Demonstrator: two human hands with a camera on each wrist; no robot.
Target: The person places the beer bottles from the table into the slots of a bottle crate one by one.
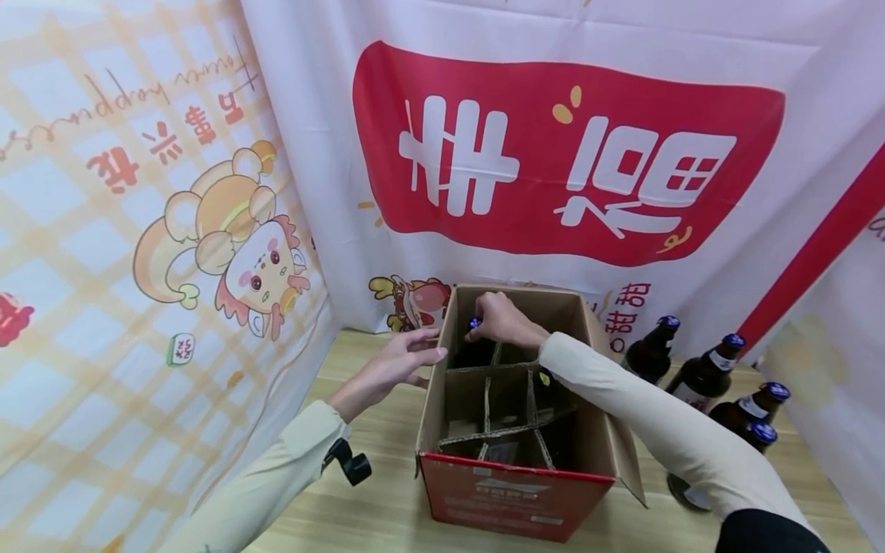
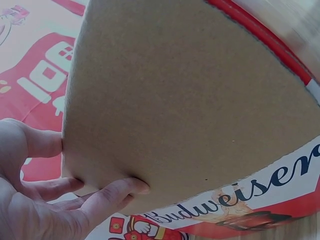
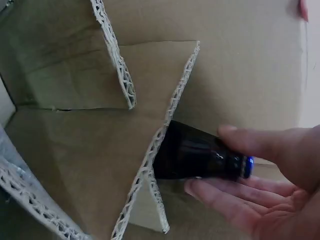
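Observation:
A dark beer bottle [image 3: 200,152] with a blue cap stands in a far-left compartment of the cardboard box [image 1: 515,491]. My right hand [image 1: 508,321] reaches into the box and holds the bottle by its neck, thumb on one side and fingers on the other. Most of the bottle's body is hidden by the cardboard divider [image 3: 150,160]. At the box's left side, the fairly straight fingers of my left hand [image 1: 394,365] touch the brown cardboard [image 2: 175,100] near its edge.
Several capped bottles [image 1: 715,365] stand on the wooden table [image 1: 366,476] to the right of the box. A side flap [image 1: 629,461] hangs outward there. Printed curtains [image 1: 567,153] enclose the table at the back and sides.

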